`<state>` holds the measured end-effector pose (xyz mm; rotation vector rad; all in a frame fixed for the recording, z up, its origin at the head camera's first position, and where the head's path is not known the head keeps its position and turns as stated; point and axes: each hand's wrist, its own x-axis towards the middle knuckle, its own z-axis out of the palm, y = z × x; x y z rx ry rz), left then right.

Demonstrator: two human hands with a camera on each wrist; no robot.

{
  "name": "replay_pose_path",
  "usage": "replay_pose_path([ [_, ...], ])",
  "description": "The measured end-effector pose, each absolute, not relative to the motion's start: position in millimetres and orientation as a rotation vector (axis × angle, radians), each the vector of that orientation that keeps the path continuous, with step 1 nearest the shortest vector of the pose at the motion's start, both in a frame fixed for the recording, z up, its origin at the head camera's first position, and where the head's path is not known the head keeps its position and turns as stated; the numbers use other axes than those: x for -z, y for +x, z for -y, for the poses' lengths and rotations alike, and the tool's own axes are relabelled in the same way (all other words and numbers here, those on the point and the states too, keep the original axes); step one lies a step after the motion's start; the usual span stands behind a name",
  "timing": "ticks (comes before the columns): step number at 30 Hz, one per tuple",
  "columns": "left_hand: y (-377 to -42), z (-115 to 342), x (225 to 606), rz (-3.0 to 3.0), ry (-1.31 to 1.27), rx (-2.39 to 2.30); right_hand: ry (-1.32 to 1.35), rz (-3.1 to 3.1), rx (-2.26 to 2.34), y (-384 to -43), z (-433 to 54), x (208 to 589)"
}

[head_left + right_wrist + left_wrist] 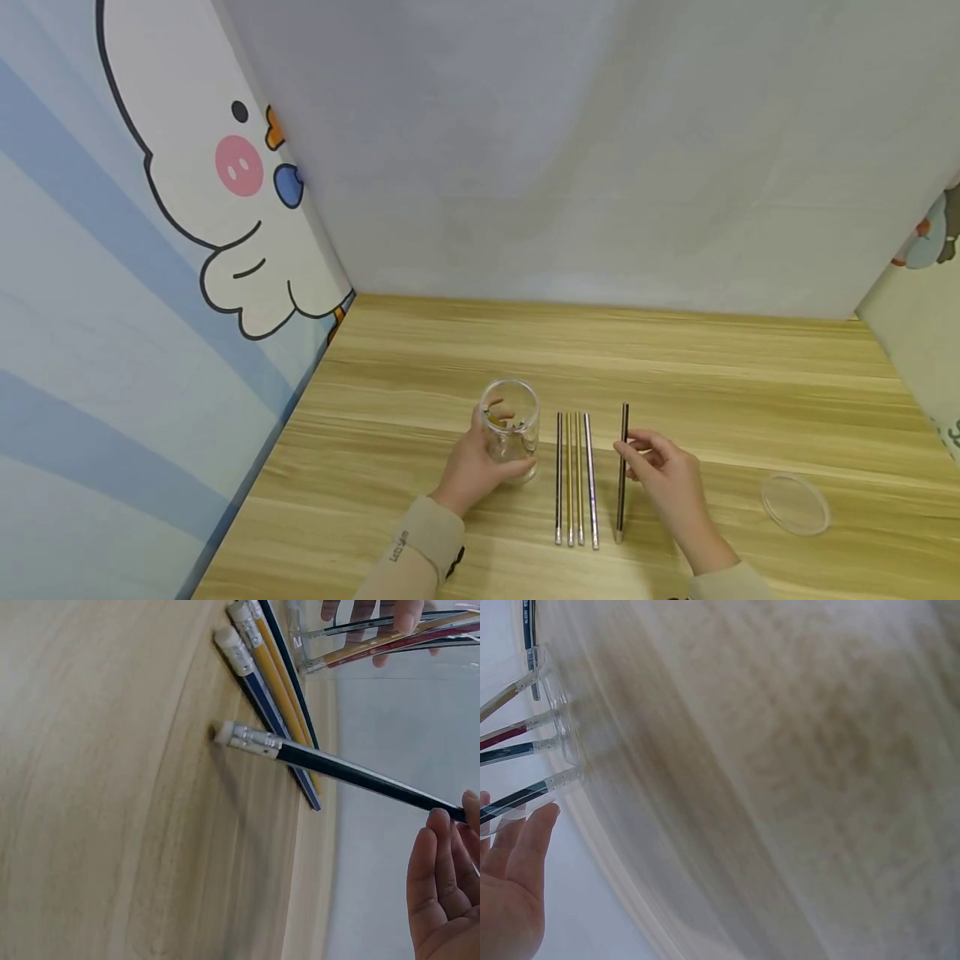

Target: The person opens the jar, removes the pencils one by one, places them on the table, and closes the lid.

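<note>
My left hand (474,467) grips a clear jar (531,417) from its left side, the thumb across its front. Inside the jar, several pencils lean, with a red one (506,736) and a dark one (517,801) showing in the left wrist view. To the right, my right hand (667,475) pinches a dark pencil (352,775) near its upper part, its white eraser end pointing down close to the tabletop. Between the hands lies a row of pencils: a dark one (558,475), two yellow ones (569,483) and a blue-purple one (591,483).
A clear round lid (795,504) lies on the wooden table (405,350) to the right of my right hand. A grey-white wall (585,167) rises behind the table, and a cartoon-printed panel (180,333) stands along the left edge.
</note>
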<state>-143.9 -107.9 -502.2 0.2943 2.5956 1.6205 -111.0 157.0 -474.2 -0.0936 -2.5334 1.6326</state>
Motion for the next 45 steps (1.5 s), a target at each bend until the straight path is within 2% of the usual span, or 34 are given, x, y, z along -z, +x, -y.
replay_pose_path([
  [10, -145, 108, 505, -2.599, 0.323, -1.631, -0.235, 2.708, -1.629, -129, -155, 493],
  [24, -144, 107, 505, -2.616, 0.299, -1.612, -0.286, 2.912, -1.495, -147, -147, 514],
  [45, -144, 106, 501, -2.636, 0.285, -1.592, -0.266, 2.938, -1.425, -151, -144, 518],
])
